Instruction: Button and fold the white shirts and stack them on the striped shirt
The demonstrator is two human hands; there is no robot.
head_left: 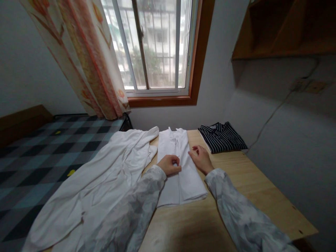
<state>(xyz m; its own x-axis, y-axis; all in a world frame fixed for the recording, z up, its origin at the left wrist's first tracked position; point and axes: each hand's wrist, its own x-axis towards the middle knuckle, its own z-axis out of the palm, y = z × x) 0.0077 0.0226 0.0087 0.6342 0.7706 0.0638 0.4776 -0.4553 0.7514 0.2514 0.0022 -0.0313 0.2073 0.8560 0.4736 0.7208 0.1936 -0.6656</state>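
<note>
Head view, single frame. Item 1: white shirt [181, 164], folded into a long narrow strip lying lengthwise on the wooden table [252, 196], collar end at 12 o'clock toward the window, hem end at 6 o'clock toward the wearer; the sides appear turned in to the middle, which would account for the seam-like line down its centre and the doubled layer at the near right corner. Item 2: left hand [170, 164], curled into a loose fist with fingertips pinching cloth at the strip's middle, at about 9 o'clock of the shirt's centre; the grip looks like a hold on a fold edge, though what lies under the knuckles is hidden. Item 3: right hand [201, 159], fingers bent and spread, resting flat on the shirt's right edge at 3 o'clock, seemingly pressing the fold down rather than clasping; the two hands sit near each other but apart, both in pale mottled sleeves. Item 4: loose white garment [105, 185], unfolded and spread at 9 o'clock, draped from the table's left edge over the bed, its nearest lobe touching the folded strip's upper left. Item 5: dark striped shirt [222, 137], already folded, set at 1 o'clock by the wall, well clear of the hands. Item 6: checked bedcover [39, 154], at 10 o'clock. Item 7: floral curtain [89, 59] and barred window [154, 45] at 12 o'clock. Item 8: wooden shelf [283, 31] at 2 o'clock, contents not visible.
</note>
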